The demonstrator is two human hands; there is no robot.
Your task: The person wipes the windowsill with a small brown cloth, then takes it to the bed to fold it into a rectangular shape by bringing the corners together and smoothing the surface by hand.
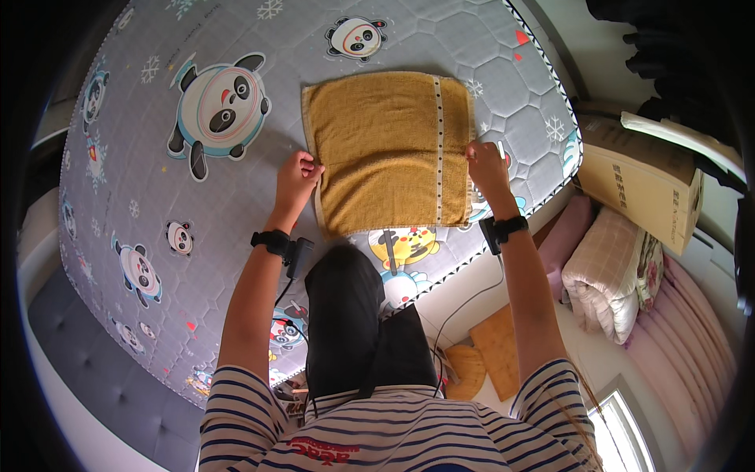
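A mustard-yellow towel point(377, 130) lies spread on a grey quilted mattress cover point(283, 35) printed with cartoon pandas. A pale dotted stripe runs down the towel near its right side, and a soft crease crosses its lower half. At the towel's left edge, my left hand point(299, 180) has thumb and fingers pinched on the border. My right hand point(488, 168) pinches the opposite edge at about the same height. Both wrists wear black straps with small devices and cables. The fingertips partly hide the cloth they grip.
My dark-trousered knee point(345, 289) rests on the bed just below the towel. Beyond the bed's right edge stand a cardboard box point(637, 171) bearing writing and a folded quilt point(604, 265). A grey tufted headboard point(106, 348) borders the lower left. Thin cables point(466, 304) hang from my wrists.
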